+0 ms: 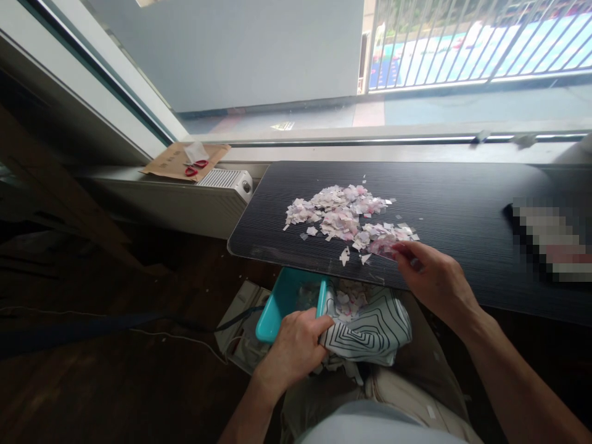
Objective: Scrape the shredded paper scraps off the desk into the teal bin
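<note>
A loose heap of small paper scraps (340,209), white and pale pink, lies on a dark wood-grain tabletop (444,203). At the heap's near right end, my right hand (430,274) is closed in a pinch on a thin, see-through pinkish piece (383,248) that touches the scraps. Below the table edge, my left hand (298,339) is closed on the edge of a white bag with black line pattern (365,336), right beside the rim of a teal bin (272,314). The bag's mouth gapes upward with more scraps (349,305) inside. Something clear lies in the bin.
On the sill at left, red-handled scissors (197,166) rest on a brown envelope (169,161) above a white radiator (226,185). A blurred-out object (555,243) lies on the table's right. A white cable (185,339) crosses the dark floor. The window stands behind the table.
</note>
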A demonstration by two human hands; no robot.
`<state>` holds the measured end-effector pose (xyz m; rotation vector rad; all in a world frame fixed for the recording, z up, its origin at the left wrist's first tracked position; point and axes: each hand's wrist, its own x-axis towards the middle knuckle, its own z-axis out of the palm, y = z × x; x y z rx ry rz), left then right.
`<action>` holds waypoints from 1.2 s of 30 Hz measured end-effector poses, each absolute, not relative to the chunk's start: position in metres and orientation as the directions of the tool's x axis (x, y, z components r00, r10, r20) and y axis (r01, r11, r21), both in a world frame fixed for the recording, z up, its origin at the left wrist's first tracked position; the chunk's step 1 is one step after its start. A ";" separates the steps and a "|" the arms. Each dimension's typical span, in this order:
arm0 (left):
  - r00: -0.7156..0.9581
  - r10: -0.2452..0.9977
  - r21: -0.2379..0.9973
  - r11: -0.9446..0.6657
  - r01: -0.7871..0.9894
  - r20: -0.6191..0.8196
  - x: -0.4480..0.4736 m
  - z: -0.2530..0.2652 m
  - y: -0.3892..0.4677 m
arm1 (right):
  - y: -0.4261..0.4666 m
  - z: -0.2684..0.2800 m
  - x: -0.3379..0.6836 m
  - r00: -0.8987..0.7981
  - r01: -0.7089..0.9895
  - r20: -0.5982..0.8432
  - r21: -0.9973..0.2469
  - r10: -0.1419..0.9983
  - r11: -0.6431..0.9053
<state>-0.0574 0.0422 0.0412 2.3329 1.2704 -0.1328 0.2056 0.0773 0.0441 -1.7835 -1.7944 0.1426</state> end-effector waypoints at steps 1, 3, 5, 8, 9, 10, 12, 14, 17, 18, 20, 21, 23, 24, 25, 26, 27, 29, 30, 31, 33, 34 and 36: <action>0.565 0.766 0.361 -0.456 0.814 -0.306 -0.057 0.041 0.042 | 0.077 0.044 0.206 0.083 0.874 0.338 -0.476 0.938 0.094; 0.565 0.766 0.362 -0.455 0.814 -0.308 -0.057 0.041 0.042 | 0.075 0.044 0.205 0.065 0.858 0.336 -0.500 0.940 0.119; 0.564 0.767 0.365 -0.453 0.813 -0.306 -0.057 0.041 0.042 | 0.074 0.042 0.203 0.027 0.842 0.321 -0.517 0.947 0.151; 0.563 0.770 0.367 -0.452 0.813 -0.299 -0.057 0.041 0.042 | 0.073 0.041 0.203 0.031 0.861 0.318 -0.490 0.948 0.136; 0.562 0.772 0.367 -0.451 0.813 -0.296 -0.057 0.041 0.042 | 0.072 0.041 0.204 0.052 0.873 0.324 -0.474 0.945 0.114; 0.561 0.773 0.367 -0.450 0.814 -0.295 -0.057 0.040 0.042 | 0.072 0.041 0.206 0.073 0.883 0.330 -0.460 0.941 0.093; 0.559 0.775 0.368 -0.447 0.815 -0.294 -0.057 0.040 0.042 | 0.071 0.042 0.209 0.090 0.895 0.336 -0.440 0.937 0.072; 0.559 0.775 0.371 -0.446 0.815 -0.295 -0.057 0.039 0.042 | 0.071 0.043 0.210 0.091 0.895 0.337 -0.441 0.937 0.072; 0.561 0.774 0.383 -0.443 0.811 -0.293 -0.056 0.040 0.042 | 0.072 0.043 0.208 0.077 0.870 0.330 -0.484 0.941 0.098; 0.562 0.774 0.387 -0.443 0.809 -0.291 -0.056 0.040 0.042 | 0.072 0.043 0.206 0.070 0.859 0.329 -0.500 0.942 0.110; 0.565 0.773 0.391 -0.444 0.807 -0.288 -0.056 0.041 0.042 | 0.073 0.041 0.201 0.045 0.844 0.329 -0.518 0.943 0.141; 0.565 0.773 0.390 -0.444 0.807 -0.288 -0.056 0.041 0.042 | 0.073 0.041 0.199 0.025 0.836 0.327 -0.525 0.945 0.159; 0.562 0.775 0.385 -0.444 0.809 -0.289 -0.056 0.041 0.042 | 0.072 0.039 0.196 -0.025 0.815 0.304 -0.546 0.952 0.195; 0.560 0.775 0.381 -0.443 0.811 -0.291 -0.056 0.041 0.042 | 0.072 0.038 0.195 -0.040 0.801 0.293 -0.562 0.955 0.206; 0.559 0.775 0.377 -0.444 0.813 -0.294 -0.056 0.040 0.042 | 0.072 0.038 0.195 -0.044 0.788 0.286 -0.579 0.957 0.209; 0.561 0.773 0.377 -0.445 0.812 -0.296 -0.056 0.040 0.042 | 0.072 0.037 0.196 -0.033 0.780 0.288 -0.591 0.957 0.205; 0.563 0.772 0.378 -0.446 0.811 -0.296 -0.056 0.040 0.042 | 0.072 0.037 0.197 -0.010 0.779 0.297 -0.596 0.955 0.193; 0.565 0.770 0.387 -0.444 0.808 -0.296 -0.056 0.039 0.042 | 0.073 0.038 0.202 0.041 0.794 0.317 -0.586 0.947 0.162; 0.565 0.771 0.390 -0.442 0.808 -0.294 -0.056 0.038 0.042 | 0.074 0.038 0.205 0.057 0.806 0.320 -0.574 0.946 0.146; 0.564 0.772 0.393 -0.441 0.807 -0.292 -0.056 0.037 0.041 | 0.075 0.038 0.207 0.072 0.818 0.318 -0.561 0.945 0.127; 0.564 0.775 0.395 -0.441 0.805 -0.285 -0.056 0.036 0.041 | 0.076 0.039 0.212 0.108 0.834 0.313 -0.545 0.944 0.085; 0.567 0.775 0.397 -0.444 0.803 -0.281 -0.057 0.036 0.041 | 0.076 0.040 0.213 0.128 0.836 0.313 -0.544 0.941 0.067; 0.568 0.775 0.397 -0.447 0.802 -0.276 -0.057 0.035 0.041 | 0.076 0.040 0.212 0.150 0.825 0.317 -0.563 0.936 0.059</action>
